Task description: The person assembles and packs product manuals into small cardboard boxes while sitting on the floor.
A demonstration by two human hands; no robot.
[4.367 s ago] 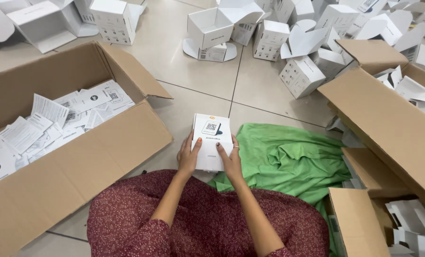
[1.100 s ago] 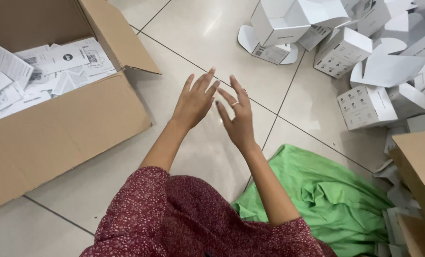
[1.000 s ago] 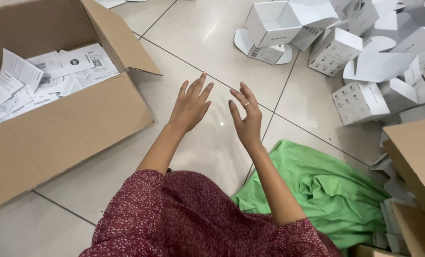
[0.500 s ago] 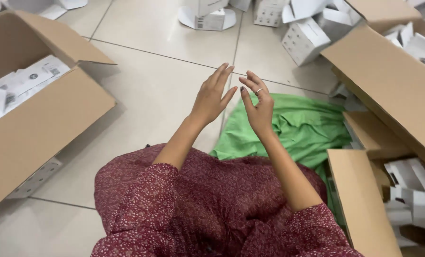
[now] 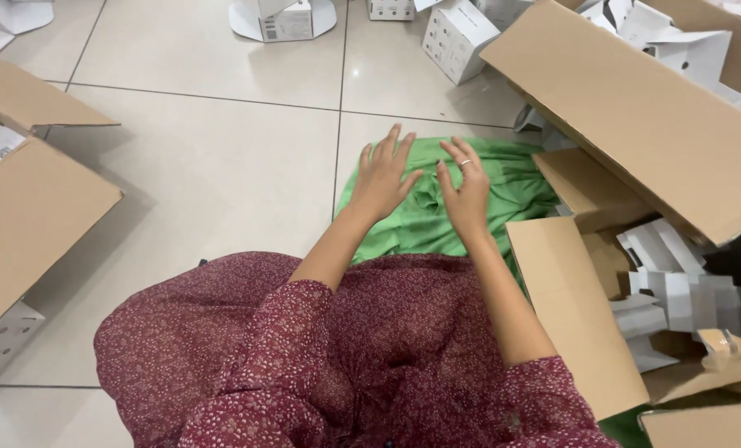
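My left hand (image 5: 384,172) and my right hand (image 5: 464,187) hover side by side, both empty with fingers spread, over a green cloth (image 5: 437,217) lying on the tiled floor. A ring shows on my right hand. The hands are a little apart and touch nothing. My lap is covered by a dark red patterned dress (image 5: 329,357).
A large open cardboard box (image 5: 636,108) with white flat cartons (image 5: 665,282) inside lies to the right. Another cardboard box (image 5: 30,207) stands at the left. Small white boxes (image 5: 457,33) sit on the floor at the back.
The white box I held earlier is gone from my hands. My view and both empty hands have swung right, from near the left box to over the green cloth.
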